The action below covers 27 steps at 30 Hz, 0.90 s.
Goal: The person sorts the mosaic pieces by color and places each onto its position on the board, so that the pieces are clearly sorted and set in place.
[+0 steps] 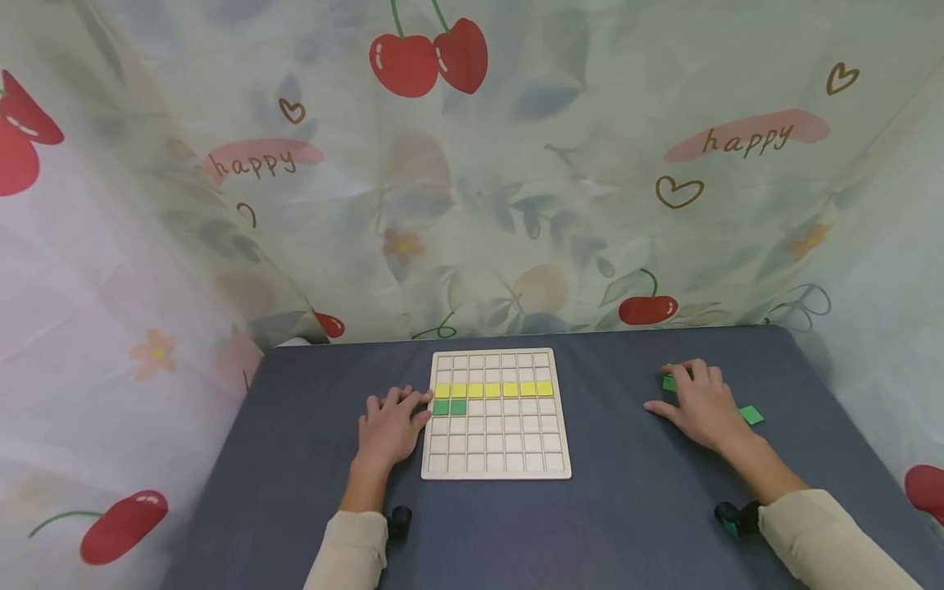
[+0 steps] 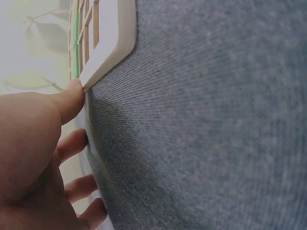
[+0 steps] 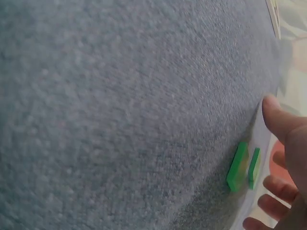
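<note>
A pale wooden grid board (image 1: 495, 476) lies flat on the table. Yellow square tiles (image 1: 493, 390) fill one whole row, and two green tiles (image 1: 450, 407) sit at the left end of the row below it. My left hand (image 1: 388, 432) rests at the board's left edge; the left wrist view has its thumb (image 2: 73, 99) against the board's side. Out to the right, my right hand (image 1: 703, 410) is low over loose green tiles, thumb spread from the fingers. One green tile (image 1: 669, 383) shows past its fingertips, another green tile (image 1: 751, 415) beside the wrist.
Dark grey cloth covers the table (image 1: 612, 524). A curtain (image 1: 501, 213) printed with cherries and hearts hangs along the back and both sides. Dark wrist devices stick out beside the left cuff (image 1: 399, 522) and the right cuff (image 1: 737, 519).
</note>
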### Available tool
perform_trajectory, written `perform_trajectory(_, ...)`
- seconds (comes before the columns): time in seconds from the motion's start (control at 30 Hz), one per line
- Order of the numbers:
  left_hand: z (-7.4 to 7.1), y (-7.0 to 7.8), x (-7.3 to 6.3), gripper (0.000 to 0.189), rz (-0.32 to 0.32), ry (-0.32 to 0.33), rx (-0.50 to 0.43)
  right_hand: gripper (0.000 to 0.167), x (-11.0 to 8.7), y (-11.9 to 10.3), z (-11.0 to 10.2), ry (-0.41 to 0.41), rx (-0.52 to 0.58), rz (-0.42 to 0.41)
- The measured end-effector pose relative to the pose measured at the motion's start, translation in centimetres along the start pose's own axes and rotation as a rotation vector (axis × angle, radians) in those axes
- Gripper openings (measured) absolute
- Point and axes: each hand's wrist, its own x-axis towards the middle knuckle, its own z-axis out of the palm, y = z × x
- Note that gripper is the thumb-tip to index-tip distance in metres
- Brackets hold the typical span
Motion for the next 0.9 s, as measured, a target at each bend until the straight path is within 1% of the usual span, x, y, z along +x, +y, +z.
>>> perform_trajectory(0.27, 0.0, -0.1, 0.1, 0.045, 0.001, -0.003, 0.0, 0.048, 0.2, 0.7, -0.2, 0.014, -0.002, 0.01)
perform_trajectory(0.57, -0.3, 0.1, 0.1, 0.045, -0.01, -0.015, 0.002, 0.038, 0.2, 1.2, -0.1, -0.011, 0.045, 0.015)
perform_trajectory(0.77, -0.3, 0.2, -0.1, 0.044, -0.013, -0.014, -0.003, 0.034, 0.4, 1.0, -0.3, -0.009, 0.021, 0.037)
perform_trajectory(0.9, -0.3, 0.1, -0.1, 0.045, -0.012, -0.016, -0.003, 0.027, 0.4, 1.0, -0.5, -0.025, 0.025, 0.039)
